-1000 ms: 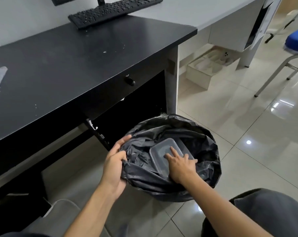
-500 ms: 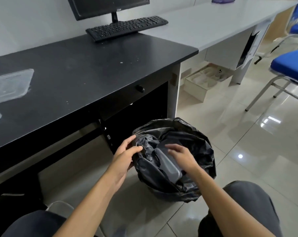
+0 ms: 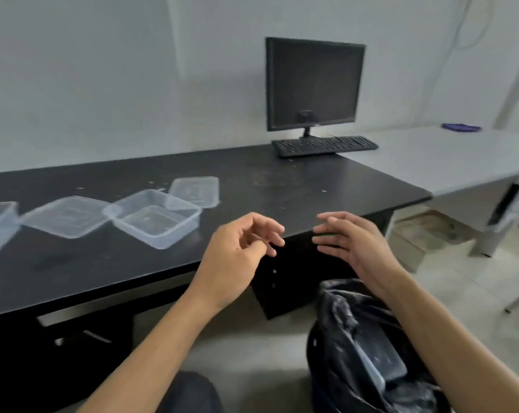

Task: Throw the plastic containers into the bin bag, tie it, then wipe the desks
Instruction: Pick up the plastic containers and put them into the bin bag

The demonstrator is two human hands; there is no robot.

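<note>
- Over the counter (image 3: 312,186) edge, left hand (image 3: 237,251) and right hand (image 3: 350,242) hover, loosely curled, empty
- plastic containers (image 3: 157,217) sit on the counter, left side
- bin bag (image 3: 341,323) on the floor underneath, maybe one container (image 3: 383,365) inside

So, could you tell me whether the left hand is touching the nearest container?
Apart: head view shows bare desk between left hand and container.

Bare table (image 3: 282,180) lies open at twelve o'clock up to the keyboard (image 3: 324,146) at one; tubs (image 3: 157,217) and lids (image 3: 195,190) crowd ten o'clock, the bag (image 3: 341,323) blocks the floor (image 3: 252,338) at five.
</note>
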